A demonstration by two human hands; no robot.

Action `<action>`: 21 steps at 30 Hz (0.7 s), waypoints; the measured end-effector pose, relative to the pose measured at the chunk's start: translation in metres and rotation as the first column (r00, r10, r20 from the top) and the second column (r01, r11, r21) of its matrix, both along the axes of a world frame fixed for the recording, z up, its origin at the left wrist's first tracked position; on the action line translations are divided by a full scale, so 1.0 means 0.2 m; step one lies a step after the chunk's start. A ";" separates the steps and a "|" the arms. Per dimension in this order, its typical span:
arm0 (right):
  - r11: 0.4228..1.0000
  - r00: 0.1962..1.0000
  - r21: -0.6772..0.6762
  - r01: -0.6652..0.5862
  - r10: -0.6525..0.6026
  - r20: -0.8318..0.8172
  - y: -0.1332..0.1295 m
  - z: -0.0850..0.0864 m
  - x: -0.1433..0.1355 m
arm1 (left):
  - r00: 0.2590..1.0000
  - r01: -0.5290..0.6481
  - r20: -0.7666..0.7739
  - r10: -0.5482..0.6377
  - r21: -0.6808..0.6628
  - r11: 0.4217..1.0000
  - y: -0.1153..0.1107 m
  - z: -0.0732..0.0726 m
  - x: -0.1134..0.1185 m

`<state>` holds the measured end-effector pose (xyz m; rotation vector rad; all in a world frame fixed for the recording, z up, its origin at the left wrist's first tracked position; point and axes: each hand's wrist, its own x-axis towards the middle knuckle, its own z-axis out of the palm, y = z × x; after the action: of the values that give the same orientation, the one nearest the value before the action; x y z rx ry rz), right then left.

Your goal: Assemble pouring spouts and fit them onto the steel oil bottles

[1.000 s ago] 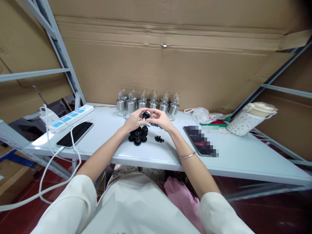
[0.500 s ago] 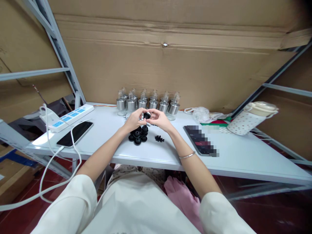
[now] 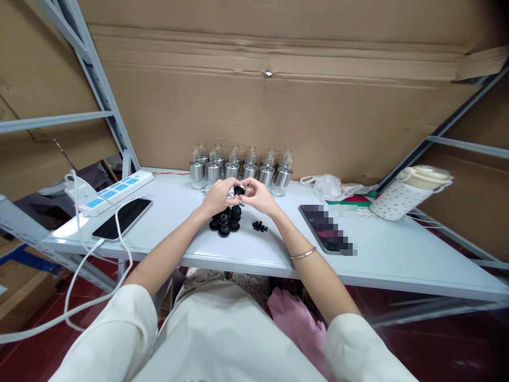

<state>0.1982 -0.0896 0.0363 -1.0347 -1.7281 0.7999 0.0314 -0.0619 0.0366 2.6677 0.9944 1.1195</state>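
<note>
Between my left hand [image 3: 218,198] and my right hand [image 3: 259,197] is a small round black cap with a shiny metal rim [image 3: 239,190]. Fingers of both hands are closed on its edges, above the table. Just below my left hand lies a pile of black round caps [image 3: 224,220]. A cluster of tiny black pieces [image 3: 260,226] rests to the right of the pile. Behind my hands stand rows of glass bottles with silver metal sleeves [image 3: 249,168]. Small shiny parts near my fingertips are partly hidden.
A power strip [image 3: 115,192] and a phone [image 3: 123,218] with a white cable [image 3: 129,254] lie on the left. To the right are another phone [image 3: 324,228], a crumpled plastic bag [image 3: 328,185] and a dotted white flask [image 3: 405,193]. Cardboard [image 3: 278,116] closes off the back.
Both hands stay on the black cap, with only a slight shift of the fingers and of the cap's tilt. Everything on the table keeps its place.
</note>
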 end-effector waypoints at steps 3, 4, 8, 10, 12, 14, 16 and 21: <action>0.999 0.998 0.006 0.041 -0.041 0.039 -0.01 0.00 0.00 | 1.000 0.009 -0.013 -0.009 0.010 1.000 0.01 -0.01 0.00; 0.999 0.998 0.000 0.045 -0.045 0.054 -0.01 0.00 0.00 | 1.000 0.011 -0.007 -0.011 0.020 1.000 0.02 -0.02 0.00; 0.992 0.977 0.097 0.082 -0.099 0.191 0.00 0.01 0.00 | 0.999 0.046 -0.015 -0.045 0.079 0.996 0.03 -0.03 -0.01; 0.968 0.959 0.224 0.115 -0.167 0.230 0.01 0.01 0.01 | 0.998 0.064 -0.035 -0.061 0.091 0.994 0.03 -0.03 -0.01; 0.947 0.952 0.292 0.137 -0.207 0.224 0.01 0.00 0.01 | 0.998 0.065 -0.028 -0.063 0.084 0.994 0.02 -0.02 -0.01; 0.945 0.956 0.291 0.149 -0.212 0.200 0.02 0.00 0.02 | 0.998 0.062 -0.004 -0.062 0.060 0.996 0.02 -0.02 -0.01; 0.947 0.966 0.285 0.150 -0.201 0.161 0.02 0.00 0.01 | 0.998 0.060 0.027 -0.061 0.035 0.998 0.02 -0.02 -0.01; 0.962 0.986 0.245 0.118 -0.142 0.082 0.01 0.01 0.00 | 0.995 0.057 0.084 -0.059 0.024 0.998 0.03 -0.02 -0.01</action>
<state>0.1986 -0.0871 0.0376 -1.0235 -1.7690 0.4500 0.0290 -0.0567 0.0327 2.6230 0.8896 1.2270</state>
